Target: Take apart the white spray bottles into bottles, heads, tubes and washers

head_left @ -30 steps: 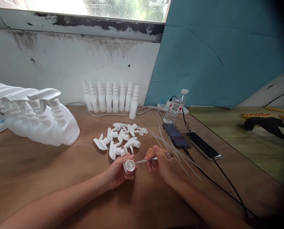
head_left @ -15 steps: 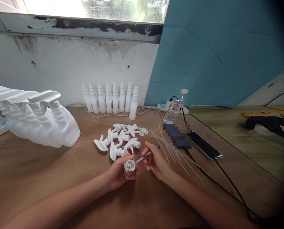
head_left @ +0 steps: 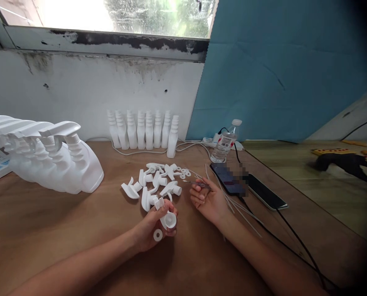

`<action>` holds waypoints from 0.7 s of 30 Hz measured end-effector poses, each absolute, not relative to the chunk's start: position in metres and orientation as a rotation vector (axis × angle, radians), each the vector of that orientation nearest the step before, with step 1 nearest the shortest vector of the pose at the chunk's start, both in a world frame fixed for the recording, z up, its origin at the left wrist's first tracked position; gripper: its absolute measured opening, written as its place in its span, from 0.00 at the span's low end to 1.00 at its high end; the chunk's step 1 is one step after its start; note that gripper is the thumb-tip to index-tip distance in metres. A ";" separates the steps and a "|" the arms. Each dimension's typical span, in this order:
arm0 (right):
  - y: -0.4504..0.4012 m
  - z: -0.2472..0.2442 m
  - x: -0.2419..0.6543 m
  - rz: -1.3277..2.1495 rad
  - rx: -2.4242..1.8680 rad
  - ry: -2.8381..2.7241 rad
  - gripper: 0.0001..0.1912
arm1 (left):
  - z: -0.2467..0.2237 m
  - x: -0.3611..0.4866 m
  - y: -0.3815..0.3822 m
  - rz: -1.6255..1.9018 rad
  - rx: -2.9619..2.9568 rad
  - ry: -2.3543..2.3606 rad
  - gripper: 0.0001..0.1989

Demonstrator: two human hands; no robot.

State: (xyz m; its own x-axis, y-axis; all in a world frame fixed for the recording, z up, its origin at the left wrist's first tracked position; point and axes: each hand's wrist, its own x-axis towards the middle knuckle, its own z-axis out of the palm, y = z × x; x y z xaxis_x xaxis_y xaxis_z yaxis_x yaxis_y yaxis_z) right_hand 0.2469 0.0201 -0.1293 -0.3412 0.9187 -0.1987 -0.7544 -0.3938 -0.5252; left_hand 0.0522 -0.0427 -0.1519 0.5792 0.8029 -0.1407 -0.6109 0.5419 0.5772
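Observation:
My left hand is closed around a white trigger spray head, its round collar opening turned up toward me. A small white ring washer shows just below the fingers; whether it touches the hand I cannot tell. To the right, my right hand grips a thin screwdriver with its tip pointing left, apart from the spray head. Several more trigger spray heads lie in a loose pile beyond my left hand. Beside them is a small group of white washers.
White spray bottles with heads stand in a row at left. Several headless white bottles line the wall. Thin tubes, a phone, another phone, cables and a water bottle are at right.
The screwdriver tip has come out of the spray head's collar as my right hand moved up and right. A washer now shows below my left hand, which still holds the head.

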 end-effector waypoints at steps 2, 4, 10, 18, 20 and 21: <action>0.022 -0.126 0.252 1.843 -0.565 -0.469 0.10 | -0.153 0.052 -0.042 0.887 0.495 0.450 0.14; 0.020 -0.123 0.253 1.779 -0.574 -0.584 0.12 | -0.154 0.053 -0.040 0.925 0.506 0.477 0.14; -0.004 -0.124 0.244 1.861 -0.559 -1.118 0.20 | -0.138 0.043 -0.036 1.125 0.830 0.535 0.10; -0.028 -0.132 0.225 2.031 -0.560 -1.922 0.17 | -0.120 -0.024 -0.011 1.493 1.696 0.960 0.16; -0.028 -0.132 0.224 2.000 -0.595 -1.968 0.18 | -0.124 -0.044 -0.005 1.483 1.905 1.064 0.21; -0.027 -0.132 0.225 1.953 -0.613 -1.981 0.19 | -0.127 -0.053 -0.002 1.474 1.993 1.092 0.22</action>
